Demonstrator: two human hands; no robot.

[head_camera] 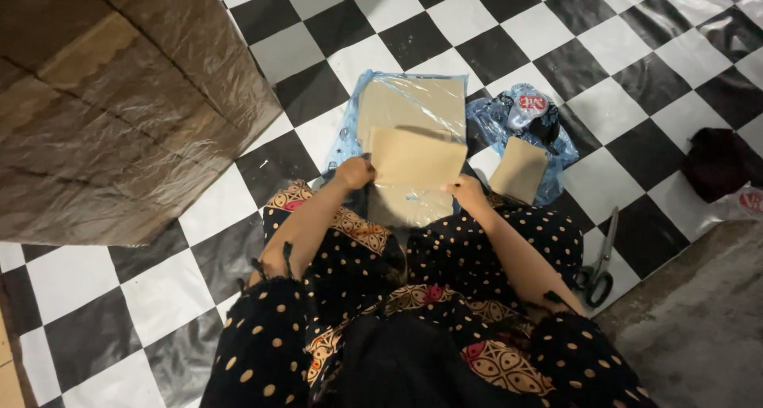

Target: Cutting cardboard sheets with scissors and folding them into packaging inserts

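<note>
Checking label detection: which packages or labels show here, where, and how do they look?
Clear plastic sleeve: on the floor ahead, holding a tan card.
Crumpled blue plastic bag: right of it, with a red-and-white label.
White bag: right edge, red print.
Tan card: rectangular, held by both hands.

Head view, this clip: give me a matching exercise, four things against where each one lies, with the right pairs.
Things:
1. scissors
2. brown paper sheet
3. large cardboard box
4. dark red bundle

Places:
A. at the left, wrapped in clear film
B. on the floor tiles at the far right edge
C. held between the left hand and right hand
D. on the floor by the person's right knee

Pairs: 1-D, 2-C, 3-A, 4-B
</note>
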